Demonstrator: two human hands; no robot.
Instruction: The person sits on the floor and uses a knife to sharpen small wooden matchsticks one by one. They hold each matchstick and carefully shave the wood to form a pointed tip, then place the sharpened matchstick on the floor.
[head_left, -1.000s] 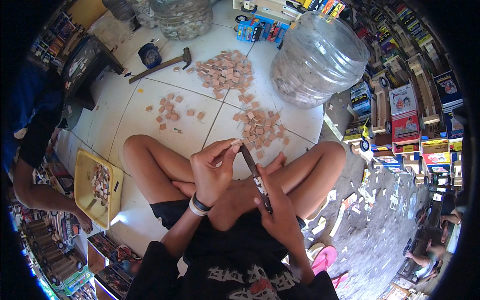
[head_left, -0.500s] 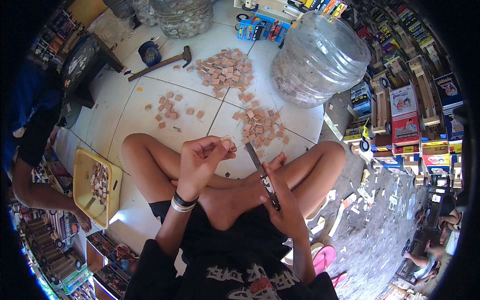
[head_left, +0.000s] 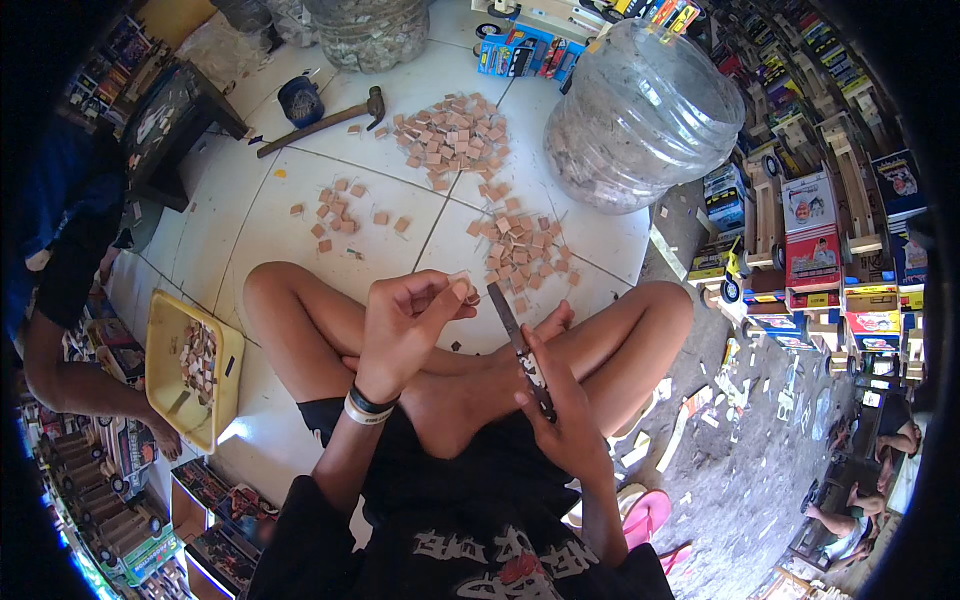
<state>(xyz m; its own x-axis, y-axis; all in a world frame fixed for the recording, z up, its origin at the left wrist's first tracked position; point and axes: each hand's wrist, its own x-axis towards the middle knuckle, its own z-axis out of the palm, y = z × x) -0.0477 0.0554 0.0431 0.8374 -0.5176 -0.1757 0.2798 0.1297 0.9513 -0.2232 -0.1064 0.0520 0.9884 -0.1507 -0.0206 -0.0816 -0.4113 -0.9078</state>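
Note:
My left hand (head_left: 402, 335), closed in a pinch, holds a small pale square piece (head_left: 461, 279) between thumb and fingertips. In my right hand (head_left: 566, 412) is a knife (head_left: 507, 314) with a narrow dark blade and a patterned handle. Its blade points up and away from me, with the tip just right of the pinched piece; whether they touch I cannot tell. Both hands are above my crossed legs. Just beyond them, a heap of small square brown pieces (head_left: 520, 247) lies on the white tiles, with a larger heap (head_left: 452, 135) farther off.
A few brown pieces (head_left: 336, 208) lie scattered on the left. Behind them are a hammer (head_left: 325, 130) and a dark blue cup (head_left: 300, 103). A clear plastic container (head_left: 640, 120) stands far right, a yellow basin (head_left: 228, 385) left beside another person's leg (head_left: 95, 385). Toy trucks (head_left: 810, 245) line the right.
The knife blade has shifted slightly up and left, nearer the pinched piece. My left hand has turned a little, and more of the piece shows.

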